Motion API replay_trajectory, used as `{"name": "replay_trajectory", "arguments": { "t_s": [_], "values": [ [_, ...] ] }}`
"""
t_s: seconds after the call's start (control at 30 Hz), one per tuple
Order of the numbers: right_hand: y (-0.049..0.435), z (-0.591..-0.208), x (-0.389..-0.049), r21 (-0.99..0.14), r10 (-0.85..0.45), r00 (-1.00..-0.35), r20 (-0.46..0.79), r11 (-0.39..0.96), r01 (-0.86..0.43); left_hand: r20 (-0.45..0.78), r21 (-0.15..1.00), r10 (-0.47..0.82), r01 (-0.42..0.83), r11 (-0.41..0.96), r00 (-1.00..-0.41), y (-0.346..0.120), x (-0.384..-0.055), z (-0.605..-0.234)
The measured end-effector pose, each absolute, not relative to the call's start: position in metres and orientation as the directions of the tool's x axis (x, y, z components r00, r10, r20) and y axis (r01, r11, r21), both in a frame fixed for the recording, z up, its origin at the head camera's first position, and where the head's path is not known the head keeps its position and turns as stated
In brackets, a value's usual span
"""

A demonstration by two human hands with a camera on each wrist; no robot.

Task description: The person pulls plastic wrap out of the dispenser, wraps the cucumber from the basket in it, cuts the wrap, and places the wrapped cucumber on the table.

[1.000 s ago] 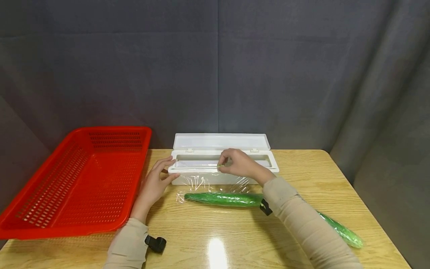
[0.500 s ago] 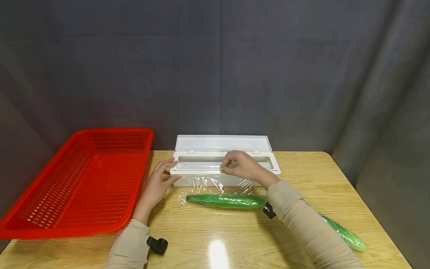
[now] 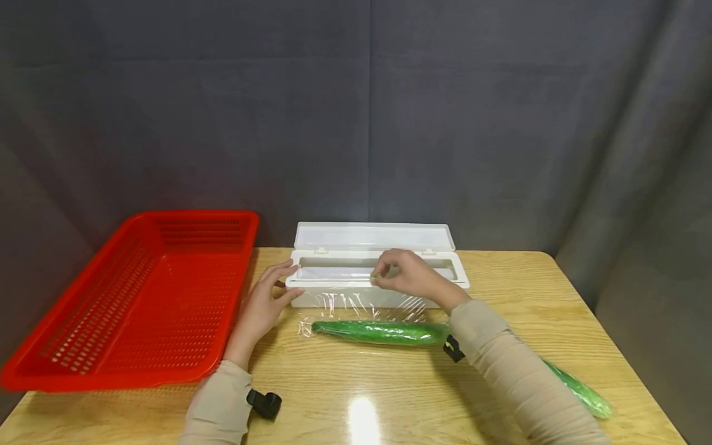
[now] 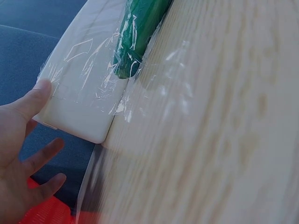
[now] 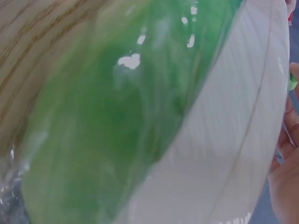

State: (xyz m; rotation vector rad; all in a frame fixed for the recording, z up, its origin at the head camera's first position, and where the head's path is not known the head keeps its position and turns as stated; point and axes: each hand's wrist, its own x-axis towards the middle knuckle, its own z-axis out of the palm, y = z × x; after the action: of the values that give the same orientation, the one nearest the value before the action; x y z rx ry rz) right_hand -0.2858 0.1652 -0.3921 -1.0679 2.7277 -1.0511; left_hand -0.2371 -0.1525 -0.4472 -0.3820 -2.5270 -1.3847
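Note:
A white cling film dispenser box stands at the back of the table with its lid raised. Clear film hangs from its front edge over a green cucumber that lies before it. My left hand holds the box's left end, thumb in front, with two fingers free in the left wrist view. At the front rim, my right hand pinches a small green slider between thumb and forefinger. The white roll shows inside the box.
A red perforated basket stands on the left, close to my left forearm. Another film-wrapped cucumber lies at the right, partly hidden under my right sleeve. Behind the wooden table hangs a grey curtain.
Along the box's front rim, my right hand and the slider have moved very slightly to the right. My left hand keeps its place on the box, and the whole view has shifted a little.

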Motion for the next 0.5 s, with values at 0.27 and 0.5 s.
{"name": "replay_trajectory", "arguments": {
  "t_s": [0.27, 0.5],
  "values": [
    [0.1698, -0.3927, -0.2864, -0.589, -0.616, -0.759, 0.21, 0.54, -0.601, 0.324, 0.789, 0.11, 0.333, 0.517, -0.94, -0.1503, -0.2368, -0.4468],
    [0.1728, -0.3931, -0.286, -0.596, -0.617, -0.759, 0.207, 0.536, -0.599, 0.331, 0.792, 0.115, 0.342, 0.505, -0.937, -0.1497, -0.236, -0.4465]
  ]
}}
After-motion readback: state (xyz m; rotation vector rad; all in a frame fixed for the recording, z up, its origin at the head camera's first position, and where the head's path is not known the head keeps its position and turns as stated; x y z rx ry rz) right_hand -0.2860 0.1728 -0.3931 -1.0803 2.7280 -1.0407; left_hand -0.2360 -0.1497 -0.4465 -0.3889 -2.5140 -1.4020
